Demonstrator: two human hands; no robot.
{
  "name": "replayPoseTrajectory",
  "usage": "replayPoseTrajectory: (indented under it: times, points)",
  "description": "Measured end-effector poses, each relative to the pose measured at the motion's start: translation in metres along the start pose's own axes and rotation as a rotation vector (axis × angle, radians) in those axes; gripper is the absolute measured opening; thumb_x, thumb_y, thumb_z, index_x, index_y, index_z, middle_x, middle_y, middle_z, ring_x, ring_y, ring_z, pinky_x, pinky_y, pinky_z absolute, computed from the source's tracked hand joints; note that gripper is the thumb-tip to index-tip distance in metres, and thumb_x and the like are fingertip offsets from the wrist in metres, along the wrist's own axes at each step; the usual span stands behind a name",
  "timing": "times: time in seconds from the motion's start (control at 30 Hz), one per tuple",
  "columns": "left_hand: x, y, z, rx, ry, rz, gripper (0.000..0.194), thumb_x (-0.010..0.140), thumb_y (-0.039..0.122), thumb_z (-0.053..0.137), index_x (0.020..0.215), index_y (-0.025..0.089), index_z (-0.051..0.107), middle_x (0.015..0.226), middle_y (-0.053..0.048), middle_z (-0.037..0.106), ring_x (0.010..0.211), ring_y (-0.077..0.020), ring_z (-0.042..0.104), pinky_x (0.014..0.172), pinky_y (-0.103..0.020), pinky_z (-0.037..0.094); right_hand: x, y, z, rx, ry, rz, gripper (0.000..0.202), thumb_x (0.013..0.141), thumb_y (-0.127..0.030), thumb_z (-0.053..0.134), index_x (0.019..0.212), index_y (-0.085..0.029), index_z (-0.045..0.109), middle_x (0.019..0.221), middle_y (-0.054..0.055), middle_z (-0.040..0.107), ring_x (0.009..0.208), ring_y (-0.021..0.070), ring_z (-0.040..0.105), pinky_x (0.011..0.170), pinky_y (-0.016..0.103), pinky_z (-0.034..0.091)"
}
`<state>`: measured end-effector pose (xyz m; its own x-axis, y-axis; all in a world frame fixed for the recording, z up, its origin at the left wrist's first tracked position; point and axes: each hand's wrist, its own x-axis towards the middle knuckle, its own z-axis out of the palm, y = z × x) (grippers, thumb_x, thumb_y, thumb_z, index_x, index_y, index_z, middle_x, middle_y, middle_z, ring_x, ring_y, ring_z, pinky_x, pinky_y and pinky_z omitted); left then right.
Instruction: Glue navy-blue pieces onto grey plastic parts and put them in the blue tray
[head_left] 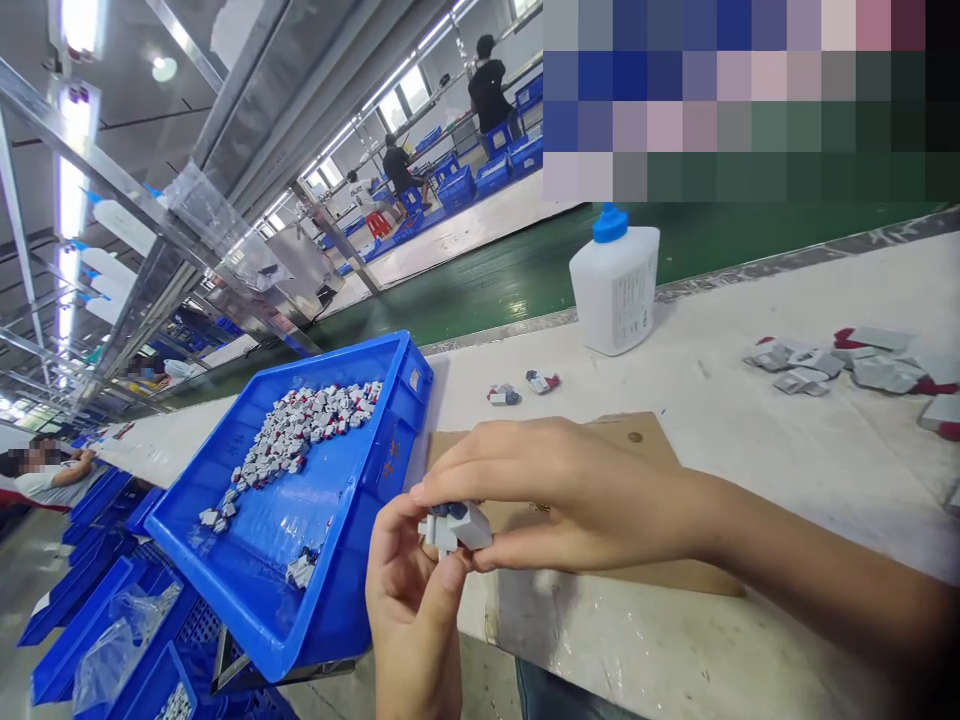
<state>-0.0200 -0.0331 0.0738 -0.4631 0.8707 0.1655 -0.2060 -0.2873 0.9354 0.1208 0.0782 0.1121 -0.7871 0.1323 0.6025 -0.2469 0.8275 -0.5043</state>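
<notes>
Both hands meet over the near edge of the bench around a small grey and dark-blue plastic part point(466, 526). My left hand point(420, 610) grips it from below, with thumb and fingers closed on its left end. From the right, my right hand point(555, 490) reaches across and pinches the part's other end, fingers over the top and thumb beneath. Some of the part is hidden by the fingers. Under the hands lies a brown cardboard sheet point(652, 440). Just beyond it are two small grey parts point(503, 394), point(541, 381) with dark and red bits.
A blue tray point(352, 530) holding many small grey and red parts stands at left. Behind the cardboard is a white bottle point(615, 290) with a blue cap. More grey and red pieces point(802, 362) lie at right. A green conveyor belt point(465, 290) runs behind; people sit farther off.
</notes>
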Motion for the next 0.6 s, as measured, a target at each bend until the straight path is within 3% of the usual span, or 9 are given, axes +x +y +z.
replayPoseTrajectory:
  times: [0.07, 0.13, 0.2, 0.27, 0.37, 0.6]
  points:
    - [-0.001, 0.002, -0.002, -0.044, -0.039, 0.021, 0.038, 0.062, 0.024, 0.076, 0.097, 0.032, 0.064, 0.094, 0.001, 0.065, 0.073, -0.0111, 0.064, 0.066, -0.017, 0.053, -0.001, 0.001, 0.001, -0.004, 0.036, -0.012, 0.040, 0.082, -0.022, 0.059, 0.120, -0.018, 0.049, 0.115, -0.001, 0.055, 0.104, 0.0067, 0.047, 0.089, 0.017, 0.036]
    - [-0.002, 0.006, -0.003, -0.190, -0.109, -0.008, 0.042, 0.062, 0.038, 0.074, 0.102, 0.029, 0.064, 0.103, -0.002, 0.064, 0.085, -0.0172, 0.064, 0.073, -0.024, 0.054, -0.002, 0.002, 0.001, -0.028, 0.079, -0.009, 0.040, 0.082, -0.023, 0.060, 0.120, -0.018, 0.049, 0.115, -0.001, 0.056, 0.103, 0.0067, 0.048, 0.087, 0.017, 0.037]
    - [-0.002, 0.013, -0.003, -0.394, -0.212, -0.102, 0.055, 0.067, 0.060, 0.059, 0.112, 0.027, 0.060, 0.114, -0.005, 0.061, 0.104, -0.0231, 0.057, 0.087, -0.034, 0.050, -0.002, 0.003, 0.001, -0.062, 0.133, -0.006, 0.042, 0.081, -0.023, 0.061, 0.120, -0.018, 0.048, 0.114, -0.001, 0.057, 0.101, 0.0067, 0.051, 0.085, 0.017, 0.039]
    - [-0.001, 0.020, -0.001, -0.561, -0.291, -0.211, 0.065, 0.074, 0.069, 0.036, 0.121, 0.028, 0.053, 0.123, -0.005, 0.056, 0.115, -0.0230, 0.050, 0.096, -0.039, 0.043, -0.002, 0.003, 0.001, -0.103, 0.187, 0.010, 0.042, 0.080, -0.025, 0.062, 0.119, -0.018, 0.047, 0.112, -0.001, 0.057, 0.098, 0.0071, 0.053, 0.081, 0.017, 0.042]
    - [0.000, 0.028, 0.003, -0.674, -0.353, -0.273, 0.063, 0.080, 0.068, 0.020, 0.126, 0.034, 0.046, 0.129, -0.001, 0.051, 0.120, -0.0194, 0.045, 0.098, -0.039, 0.040, -0.002, 0.003, 0.002, -0.179, 0.267, 0.061, 0.041, 0.078, -0.029, 0.063, 0.116, -0.020, 0.049, 0.110, -0.001, 0.058, 0.091, 0.0087, 0.056, 0.075, 0.018, 0.046]
    - [0.001, 0.030, 0.009, -0.652, -0.354, -0.277, 0.063, 0.080, 0.068, 0.016, 0.124, 0.035, 0.048, 0.133, 0.002, 0.047, 0.121, -0.0187, 0.044, 0.096, -0.037, 0.041, -0.003, 0.005, 0.003, -0.282, 0.323, 0.074, 0.038, 0.081, -0.038, 0.058, 0.114, -0.027, 0.044, 0.102, -0.002, 0.058, 0.074, 0.0086, 0.055, 0.066, 0.018, 0.048]
